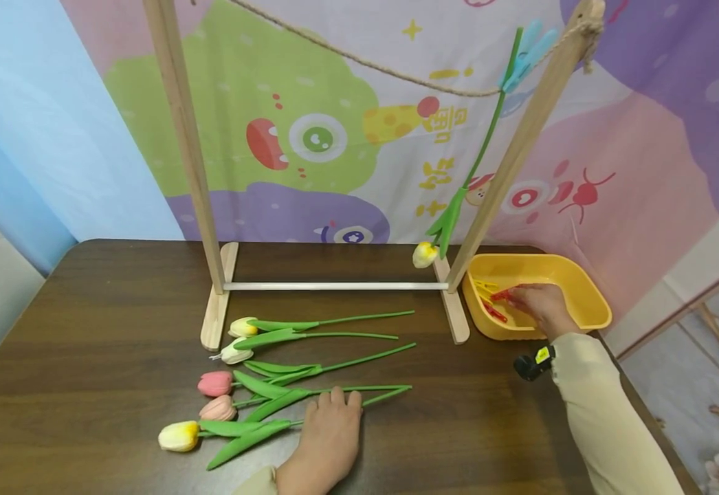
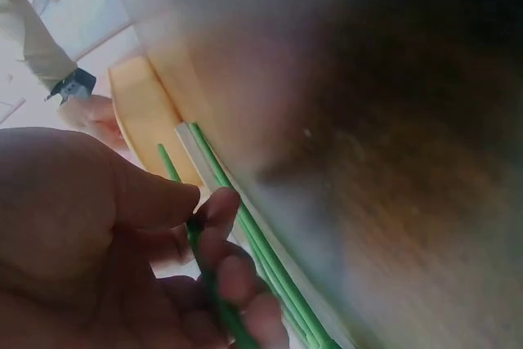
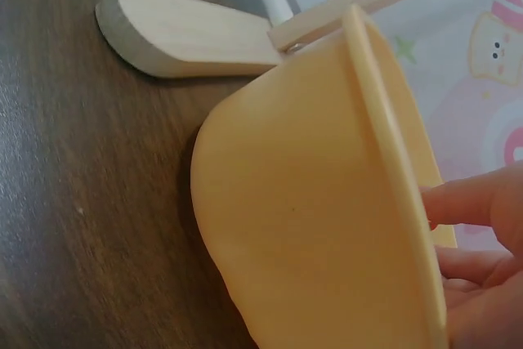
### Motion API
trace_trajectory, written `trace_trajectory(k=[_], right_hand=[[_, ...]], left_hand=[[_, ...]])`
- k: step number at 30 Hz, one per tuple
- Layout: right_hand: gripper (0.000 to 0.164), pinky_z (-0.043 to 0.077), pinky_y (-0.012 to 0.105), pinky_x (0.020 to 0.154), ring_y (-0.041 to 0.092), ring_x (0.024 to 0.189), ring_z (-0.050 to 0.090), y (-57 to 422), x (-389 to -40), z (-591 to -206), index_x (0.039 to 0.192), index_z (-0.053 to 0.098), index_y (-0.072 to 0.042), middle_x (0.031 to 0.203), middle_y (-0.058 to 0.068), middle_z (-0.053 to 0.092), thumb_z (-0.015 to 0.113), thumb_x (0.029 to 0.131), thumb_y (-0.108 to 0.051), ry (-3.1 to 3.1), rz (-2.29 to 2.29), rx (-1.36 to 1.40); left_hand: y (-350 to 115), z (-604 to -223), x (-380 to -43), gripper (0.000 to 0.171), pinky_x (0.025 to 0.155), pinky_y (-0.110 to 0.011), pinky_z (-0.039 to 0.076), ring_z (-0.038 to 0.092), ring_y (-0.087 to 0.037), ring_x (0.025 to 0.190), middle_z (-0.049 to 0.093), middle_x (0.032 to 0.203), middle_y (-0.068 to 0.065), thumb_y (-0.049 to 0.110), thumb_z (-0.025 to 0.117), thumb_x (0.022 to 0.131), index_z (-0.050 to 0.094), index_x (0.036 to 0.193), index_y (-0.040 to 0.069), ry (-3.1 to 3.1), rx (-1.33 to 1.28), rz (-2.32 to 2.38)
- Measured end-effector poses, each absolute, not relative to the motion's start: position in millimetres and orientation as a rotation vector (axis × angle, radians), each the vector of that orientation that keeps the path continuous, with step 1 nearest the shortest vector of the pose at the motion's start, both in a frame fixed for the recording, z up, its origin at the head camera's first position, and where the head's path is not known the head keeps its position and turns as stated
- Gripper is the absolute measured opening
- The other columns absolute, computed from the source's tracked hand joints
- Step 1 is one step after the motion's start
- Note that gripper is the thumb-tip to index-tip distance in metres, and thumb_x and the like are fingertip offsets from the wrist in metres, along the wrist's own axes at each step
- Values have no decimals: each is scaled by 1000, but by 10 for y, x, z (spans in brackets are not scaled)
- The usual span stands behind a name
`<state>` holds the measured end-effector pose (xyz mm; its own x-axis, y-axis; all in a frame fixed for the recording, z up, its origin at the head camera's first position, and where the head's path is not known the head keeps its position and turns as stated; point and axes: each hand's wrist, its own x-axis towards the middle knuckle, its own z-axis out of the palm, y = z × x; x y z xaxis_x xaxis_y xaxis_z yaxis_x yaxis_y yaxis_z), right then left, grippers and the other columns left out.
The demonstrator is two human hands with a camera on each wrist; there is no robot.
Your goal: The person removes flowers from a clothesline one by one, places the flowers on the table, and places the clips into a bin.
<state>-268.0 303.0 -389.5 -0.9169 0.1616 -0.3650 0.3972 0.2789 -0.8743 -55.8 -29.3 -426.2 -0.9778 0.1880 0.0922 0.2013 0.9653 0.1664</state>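
My left hand pinches the green stem of a tulip between thumb and fingers. It looks like the nearest tulip, with the yellow-white bloom, whose stem runs under the hand. Beyond it lie a peach tulip, a pink tulip and two pale tulips, blooms to the left. Inside the yellow basin, my right hand holds a red clothespin at its fingertips. Only a speck of red shows there in the right wrist view. Yellow clothespins and another red clothespin lie beside it.
Behind the tulips stands a wooden frame with a white crossbar. A rope spans its top. One pale tulip hangs bloom down from the rope by a blue clothespin. A printed cloth hangs behind the table.
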Motion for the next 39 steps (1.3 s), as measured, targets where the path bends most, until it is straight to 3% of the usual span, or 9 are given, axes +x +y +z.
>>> trace_trajectory(k=[7,13,16,20,25,34,39], right_hand=[[42,55,24,74,5,64,65,3046,-2715,-3889,126,45,16,69,-7,60,55,91,-5,2338,-1591,522],[49,53,29,84,9,75,65,3097,-2737,-3834,126,48,12,86,0,64,60,90,-19,2415,-1288,455],[50,53,27,80,13,77,62,3144,-2751,-3827,119,54,12,90,7,65,62,87,-26,2519,-1022,351],[43,44,25,65,16,69,55,3173,-2770,-3834,100,62,10,76,6,61,64,84,-30,2598,-742,230],[36,39,25,58,14,61,49,3141,-2769,-3833,86,61,5,67,2,54,66,81,-30,2599,-596,169],[38,40,25,59,16,64,49,3071,-2784,-3818,91,61,6,72,6,53,64,82,-31,2579,-531,165],[44,43,26,63,20,72,53,3046,-2771,-3827,100,58,10,81,12,58,66,83,-30,2591,-532,189]], left_hand=[[-305,-4235,-567,9,64,-39,41,52,-26,80,48,86,-9,7,57,83,51,90,8,-3100,-356,-263],[-308,-4220,-573,11,66,-40,41,52,-26,84,49,91,-10,6,57,85,51,93,7,-3138,-372,-290],[-310,-4215,-579,11,67,-40,42,52,-26,85,49,92,-11,5,57,85,50,94,7,-3153,-378,-290],[-314,-4210,-593,13,70,-41,43,51,-26,86,50,95,-11,4,57,86,51,97,6,-3182,-383,-293],[-305,-4218,-596,15,68,-40,43,51,-25,84,50,93,-11,3,59,84,51,96,6,-3163,-387,-287],[-309,-4231,-595,18,65,-37,41,50,-24,82,49,91,-10,2,62,81,51,94,6,-3127,-387,-284],[-320,-4238,-594,19,65,-37,41,50,-24,82,49,90,-9,2,63,80,51,94,6,-3116,-394,-279]])
